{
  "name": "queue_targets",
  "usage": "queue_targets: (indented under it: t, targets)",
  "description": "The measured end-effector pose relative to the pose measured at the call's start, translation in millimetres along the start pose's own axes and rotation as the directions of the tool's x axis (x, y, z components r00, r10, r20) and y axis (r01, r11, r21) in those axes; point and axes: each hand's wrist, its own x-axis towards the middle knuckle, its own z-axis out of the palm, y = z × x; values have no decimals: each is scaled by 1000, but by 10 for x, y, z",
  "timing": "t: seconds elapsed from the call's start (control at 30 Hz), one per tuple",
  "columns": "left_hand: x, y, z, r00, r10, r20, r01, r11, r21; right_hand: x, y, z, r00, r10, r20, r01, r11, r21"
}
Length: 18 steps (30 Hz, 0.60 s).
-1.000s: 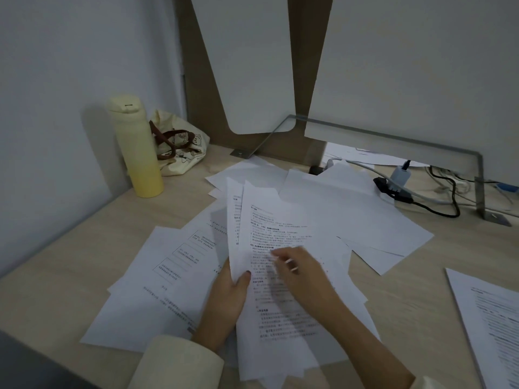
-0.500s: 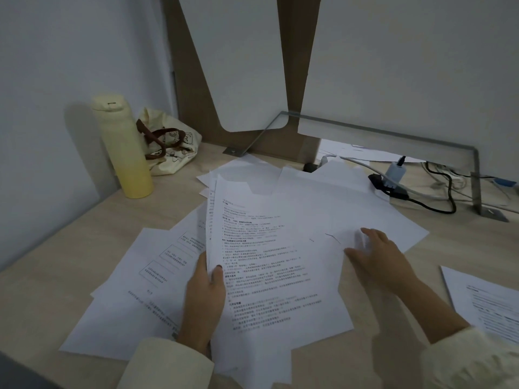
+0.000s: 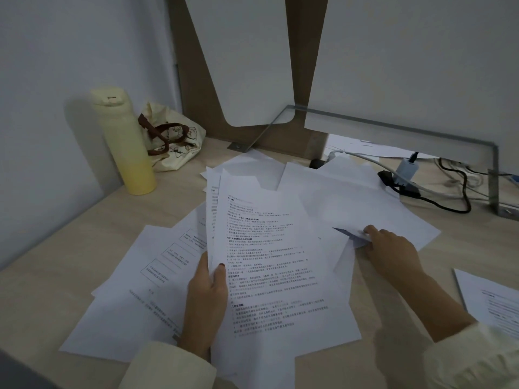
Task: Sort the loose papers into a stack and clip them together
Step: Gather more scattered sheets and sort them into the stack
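Where the sheaf (image 3: 269,262) is sitting: in the left hand, at the middle of the desk, tilted up toward the camera with printed text facing up.
Left hand (image 3: 206,301): gripping the sheaf's lower left edge, thumb lying on the top page and fingers going underneath.
Right hand (image 3: 393,248): reaching out to the right of the sheaf, well apart from the left hand, fingers curling round the near edge of a blank sheet (image 3: 351,203) and pinching it.
Blank sheet: lying beside the sheaf and partly under it; its pinched edge seems to be lifting off the desk, though the dim light is making that hard to judge.
Loose sheets (image 3: 134,290): lying fanned and overlapping left of the sheaf, some showing boxed text; more blank ones are spreading out behind it.
Far sheet (image 3: 494,301): lying alone at the right edge, printed side up.
Desk (image 3: 70,248): pale wood, carrying everything.
Bottle (image 3: 123,141): standing upright at the back left, near the wall.
Bag (image 3: 174,141): slumping just beside the bottle.
Cables (image 3: 438,203): trailing along the back right.
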Motion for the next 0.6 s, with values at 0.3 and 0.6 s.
queue_targets:
  t: [0.3,0.6]
  targets:
    - [-8,15,-15,1000,7,11,-7,1000,1,-167,27,-308,959,272,-76,-240,928,286]
    - [-19,70,-20,999,-32,28,32,999,0,-342,-1,-765,910,234,-343,-72,902,425]
